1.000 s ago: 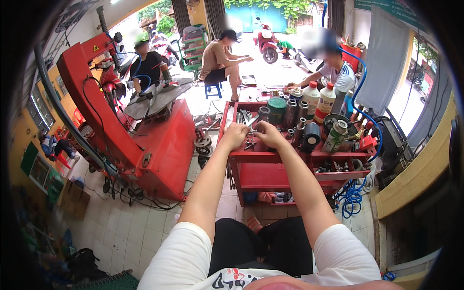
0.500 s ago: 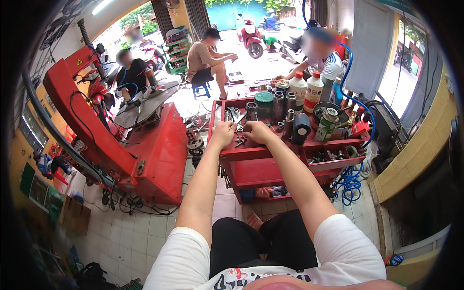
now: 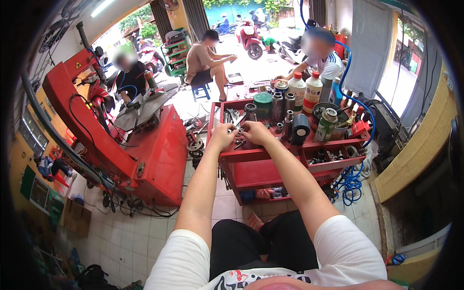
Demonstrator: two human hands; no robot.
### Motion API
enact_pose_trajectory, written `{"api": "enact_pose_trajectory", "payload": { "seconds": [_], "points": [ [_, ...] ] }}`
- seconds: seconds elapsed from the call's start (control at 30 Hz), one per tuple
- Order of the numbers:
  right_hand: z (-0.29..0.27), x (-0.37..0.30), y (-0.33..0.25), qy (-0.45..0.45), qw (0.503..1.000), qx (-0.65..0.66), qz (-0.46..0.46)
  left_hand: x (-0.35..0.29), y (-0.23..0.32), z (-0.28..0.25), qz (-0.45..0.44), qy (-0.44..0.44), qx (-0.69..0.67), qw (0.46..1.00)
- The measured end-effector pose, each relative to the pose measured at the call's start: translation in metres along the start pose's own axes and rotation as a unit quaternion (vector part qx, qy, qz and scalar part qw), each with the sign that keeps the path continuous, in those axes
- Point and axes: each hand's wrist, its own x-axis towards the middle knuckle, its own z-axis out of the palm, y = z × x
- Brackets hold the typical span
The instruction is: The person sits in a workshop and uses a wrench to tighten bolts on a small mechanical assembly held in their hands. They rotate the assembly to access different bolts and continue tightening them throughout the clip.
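Observation:
Both my arms reach over the top tray of a red tool trolley (image 3: 251, 155). My left hand (image 3: 223, 136) is closed at the tray's left front, its fingertips pinched around a small metal part too little to name. Close beside it, my right hand (image 3: 256, 133) is closed too, fingertips turned inward; what they hold is hidden. Small metal pieces (image 3: 239, 141) lie below the fingertips. Just beyond are wrenches (image 3: 234, 116) and a dark metal socket (image 3: 250, 111). A dark cylinder (image 3: 300, 129) lies to the right of my right hand.
Bottles with red caps (image 3: 313, 92), a green tub (image 3: 262, 103) and a spray can (image 3: 326, 124) crowd the trolley. A red lift machine (image 3: 154, 159) stands left. A blue hose (image 3: 349, 186) hangs right. One person sits on a blue stool (image 3: 200, 91); others work nearby.
My hands stay over the same spot, with fingers slightly shifted; a small metal part now shows at my left fingertips. The person at the left has leaned and moved slightly.

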Motion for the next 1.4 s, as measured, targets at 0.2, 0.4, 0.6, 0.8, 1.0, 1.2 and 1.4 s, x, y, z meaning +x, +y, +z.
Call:
{"api": "enact_pose_trajectory", "payload": {
  "seconds": [0.2, 0.4, 0.6, 0.8, 1.0, 1.2, 1.4],
  "points": [
    [-0.004, 0.002, 0.007, 0.009, 0.999, -0.008, -0.052, 0.000, 0.008, -0.001, 0.049, 0.003, 0.036, 0.998],
    [-0.004, 0.002, 0.002, 0.008, 0.999, 0.040, -0.023, -0.001, 0.009, -0.005, 0.016, -0.031, 0.034, 0.999],
    [-0.007, 0.006, 0.005, 0.039, 0.998, -0.008, -0.056, 0.008, -0.008, 0.008, 0.000, -0.020, 0.052, 0.998],
    [-0.001, 0.008, 0.020, 0.056, 0.997, -0.040, -0.033, 0.008, -0.017, 0.011, -0.014, 0.015, -0.028, 0.999],
    [-0.003, 0.010, 0.023, 0.025, 0.997, -0.076, 0.007, 0.010, -0.011, 0.010, -0.004, -0.033, 0.030, 0.999],
    [-0.001, 0.013, 0.029, 0.036, 0.995, -0.096, 0.019, 0.010, -0.005, 0.009, 0.000, -0.027, 0.095, 0.995],
    [-0.001, 0.014, 0.032, 0.004, 0.994, -0.110, 0.016, 0.007, -0.007, 0.012, 0.028, -0.017, 0.138, 0.990]
  ]
}}
